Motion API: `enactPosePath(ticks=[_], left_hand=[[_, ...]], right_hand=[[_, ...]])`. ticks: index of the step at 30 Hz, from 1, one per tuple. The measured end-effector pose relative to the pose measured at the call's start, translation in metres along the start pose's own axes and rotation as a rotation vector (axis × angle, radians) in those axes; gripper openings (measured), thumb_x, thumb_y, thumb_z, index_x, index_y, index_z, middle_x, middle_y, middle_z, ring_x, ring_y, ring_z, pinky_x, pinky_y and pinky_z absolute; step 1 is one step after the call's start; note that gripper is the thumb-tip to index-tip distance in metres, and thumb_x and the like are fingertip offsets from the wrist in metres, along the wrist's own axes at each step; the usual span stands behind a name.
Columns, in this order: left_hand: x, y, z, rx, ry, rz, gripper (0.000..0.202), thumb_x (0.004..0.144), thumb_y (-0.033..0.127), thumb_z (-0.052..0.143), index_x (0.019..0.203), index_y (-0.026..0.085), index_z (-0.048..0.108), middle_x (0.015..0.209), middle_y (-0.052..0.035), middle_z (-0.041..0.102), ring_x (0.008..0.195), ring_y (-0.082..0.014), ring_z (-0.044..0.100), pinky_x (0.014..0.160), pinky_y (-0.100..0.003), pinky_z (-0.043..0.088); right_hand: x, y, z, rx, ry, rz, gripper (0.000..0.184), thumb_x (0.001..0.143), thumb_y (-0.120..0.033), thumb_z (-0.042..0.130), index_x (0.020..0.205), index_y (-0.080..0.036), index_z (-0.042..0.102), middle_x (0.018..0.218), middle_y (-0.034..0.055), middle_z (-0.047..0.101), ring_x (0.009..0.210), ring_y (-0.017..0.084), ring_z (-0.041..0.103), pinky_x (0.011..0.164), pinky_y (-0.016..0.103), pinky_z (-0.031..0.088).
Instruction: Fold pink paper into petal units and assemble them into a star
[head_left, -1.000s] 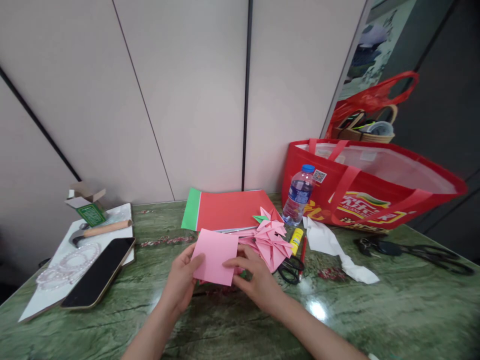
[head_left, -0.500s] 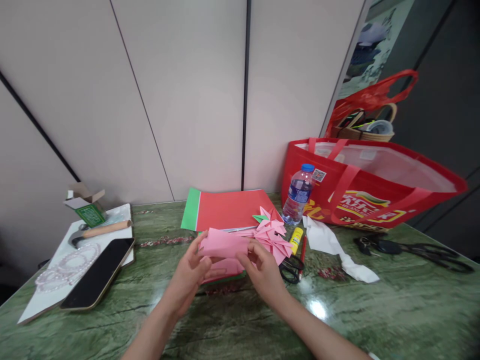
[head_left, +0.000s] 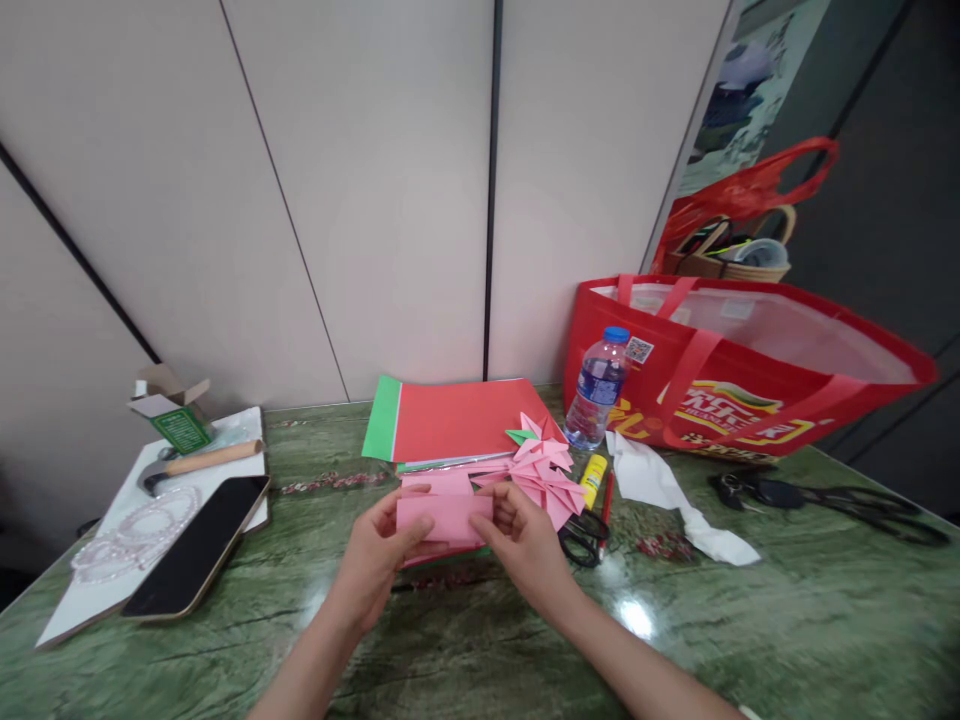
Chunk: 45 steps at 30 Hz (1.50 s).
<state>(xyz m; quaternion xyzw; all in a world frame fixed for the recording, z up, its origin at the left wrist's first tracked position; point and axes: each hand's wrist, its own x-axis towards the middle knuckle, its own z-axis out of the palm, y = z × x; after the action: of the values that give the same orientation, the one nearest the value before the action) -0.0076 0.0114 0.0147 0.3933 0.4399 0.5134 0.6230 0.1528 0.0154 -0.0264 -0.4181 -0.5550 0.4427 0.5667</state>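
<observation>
Both hands hold one pink paper sheet, folded into a flat rectangle, just above the green marbled table. My left hand pinches its left edge with thumb on top. On the sheet's right edge my right hand pinches the same way. Under the sheet lies more pink paper. Several folded pink paper pieces are piled just right of my hands. Behind them rests a stack of red and green paper.
Black scissors, a yellow glue stick and a water bottle stand right of the pile. A red bag fills the back right, with white paper strips before it. At left: phone, hammer, beads, small box.
The flat pink square was bent over and is now folded in half into a rectangle. Both hands shifted from its lower corners to its side edges.
</observation>
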Motion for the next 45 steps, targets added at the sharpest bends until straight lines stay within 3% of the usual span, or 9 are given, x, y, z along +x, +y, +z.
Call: enactPosePath(ticks=[6,10,17,24,32,36,45], left_hand=[[0.0016,-0.0015,-0.0032,0.061,0.024,0.006,0.036,0.052,0.022,0.076,0.085,0.015,0.064,0.081,-0.0042,0.069,0.066,-0.0153,0.060,0.061,-0.026,0.050],[0.0022,-0.0033,-0.0049,0.035,0.003,-0.013,0.036,0.054,0.022,0.075,0.088,0.017,0.064,0.085,-0.0031,0.067,0.068,-0.0155,0.060,0.060,-0.028,0.051],[0.0028,-0.0053,-0.0070,0.040,-0.021,-0.018,0.028,0.060,0.025,0.072,0.084,0.017,0.061,0.079,-0.0011,0.063,0.063,-0.0130,0.058,0.056,-0.027,0.051],[0.0058,-0.0079,-0.0080,0.082,0.020,0.021,0.027,0.058,0.026,0.074,0.080,0.016,0.061,0.063,0.0027,0.061,0.053,-0.0084,0.053,0.048,-0.017,0.044],[0.0045,-0.0095,-0.0072,0.121,0.033,0.029,0.031,0.059,0.027,0.073,0.086,0.016,0.061,0.067,0.0017,0.061,0.054,-0.0098,0.053,0.048,-0.020,0.048],[0.0041,-0.0090,-0.0060,0.129,0.043,0.028,0.032,0.058,0.028,0.073,0.086,0.016,0.062,0.069,0.0003,0.061,0.056,-0.0117,0.054,0.050,-0.025,0.051],[0.0039,-0.0089,-0.0068,0.125,0.026,0.039,0.031,0.059,0.027,0.072,0.086,0.016,0.062,0.069,0.0007,0.059,0.055,-0.0105,0.053,0.049,-0.024,0.051]], right_hand=[[0.0000,0.0005,0.0007,0.015,-0.001,0.005,0.028,0.068,-0.020,0.061,0.095,-0.020,0.057,0.083,0.0024,0.061,0.066,0.014,0.056,0.058,0.024,0.045],[-0.0002,0.0039,0.0007,0.037,-0.019,0.037,0.024,0.067,-0.020,0.062,0.091,-0.020,0.061,0.078,0.0014,0.063,0.064,0.015,0.056,0.058,0.025,0.046],[-0.0005,0.0066,0.0016,0.100,-0.039,0.071,0.026,0.066,-0.021,0.064,0.092,-0.021,0.063,0.089,0.0043,0.066,0.075,0.018,0.061,0.065,0.030,0.048],[0.0009,0.0024,-0.0001,-0.051,-0.003,0.058,0.021,0.067,-0.025,0.063,0.086,-0.018,0.066,0.074,0.0016,0.063,0.060,0.014,0.053,0.055,0.025,0.044],[0.0019,0.0068,-0.0014,-0.066,-0.024,0.097,0.027,0.068,-0.029,0.062,0.090,-0.014,0.064,0.057,-0.0029,0.048,0.051,0.010,0.040,0.047,0.021,0.031],[0.0022,0.0069,-0.0014,-0.035,-0.034,0.116,0.026,0.067,-0.028,0.062,0.088,-0.013,0.064,0.063,-0.0001,0.054,0.054,0.010,0.044,0.050,0.022,0.033],[0.0021,0.0034,-0.0006,0.017,-0.027,0.141,0.024,0.066,-0.027,0.064,0.084,-0.013,0.064,0.066,0.0013,0.058,0.057,0.011,0.049,0.052,0.021,0.035]])
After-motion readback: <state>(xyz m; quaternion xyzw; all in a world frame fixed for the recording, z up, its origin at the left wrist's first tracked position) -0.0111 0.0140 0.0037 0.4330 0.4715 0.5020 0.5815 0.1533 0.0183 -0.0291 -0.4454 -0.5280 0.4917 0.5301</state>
